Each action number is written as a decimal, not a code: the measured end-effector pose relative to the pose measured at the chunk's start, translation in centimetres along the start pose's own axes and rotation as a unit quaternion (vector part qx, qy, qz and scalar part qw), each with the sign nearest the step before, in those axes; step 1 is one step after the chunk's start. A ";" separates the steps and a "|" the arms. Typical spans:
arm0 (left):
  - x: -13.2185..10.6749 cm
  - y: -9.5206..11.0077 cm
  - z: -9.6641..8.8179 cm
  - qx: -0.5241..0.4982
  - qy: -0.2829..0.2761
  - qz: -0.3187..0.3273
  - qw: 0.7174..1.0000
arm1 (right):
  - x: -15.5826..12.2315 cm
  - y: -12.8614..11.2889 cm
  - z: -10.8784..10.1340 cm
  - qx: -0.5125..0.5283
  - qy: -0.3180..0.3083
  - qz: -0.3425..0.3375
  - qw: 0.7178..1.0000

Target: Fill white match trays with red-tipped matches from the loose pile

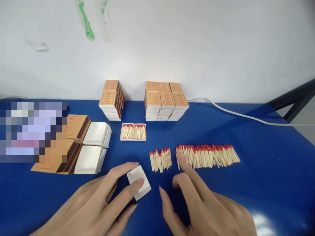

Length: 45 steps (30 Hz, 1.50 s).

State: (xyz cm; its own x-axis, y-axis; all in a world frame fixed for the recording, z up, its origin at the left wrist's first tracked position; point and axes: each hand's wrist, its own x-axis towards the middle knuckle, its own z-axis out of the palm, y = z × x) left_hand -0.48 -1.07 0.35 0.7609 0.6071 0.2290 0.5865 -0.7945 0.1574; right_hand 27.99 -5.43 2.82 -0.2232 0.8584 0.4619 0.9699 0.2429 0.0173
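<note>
The left hand (98, 205) has fingers over a white box (134, 174), its grip hard to judge; the right hand (209, 209), loosely open, has a fingertip at the piled matches (208, 156)

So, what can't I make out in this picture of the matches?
All in the head view:
Left-edge object: masked by coarse pixels.
White tray: partly covered by the left hand.
Loose matches: exact count, since they overlap.
White cable: far end, cut off by the right edge.
</note>
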 end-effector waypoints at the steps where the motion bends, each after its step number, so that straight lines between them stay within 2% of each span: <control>1: 0.1 0.0 -0.1 0.000 -0.001 0.003 1.000 | 0.0 0.0 0.0 0.003 0.003 -0.002 1.000; 6: 0.1 0.0 0.2 0.006 0.011 0.002 1.000 | 0.1 -0.1 -0.1 -0.001 -0.016 0.001 1.000; 17: -0.4 -0.1 0.4 0.020 0.009 0.001 1.000 | 0.1 0.1 -0.3 -0.044 -0.012 -0.009 0.999; 21: -0.3 -0.1 0.4 0.012 -0.007 0.008 1.000 | 0.0 0.0 -0.1 -0.027 0.001 -0.008 1.000; 34: -0.1 -0.1 0.6 0.004 0.019 0.003 1.000 | -0.2 0.1 0.3 0.009 0.001 -0.020 1.000; 45: 1.1 0.0 -0.5 -0.006 0.038 0.005 0.999 | 0.1 0.2 0.6 0.039 -0.001 -0.034 0.999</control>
State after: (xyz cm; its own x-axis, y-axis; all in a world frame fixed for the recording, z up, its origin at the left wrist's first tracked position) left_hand 0.26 -0.38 1.06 0.7435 0.5958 0.3037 0.5745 -0.8015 0.1660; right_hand 28.10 -5.06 2.33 -0.2891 0.8398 0.4596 0.9419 0.3354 -0.0204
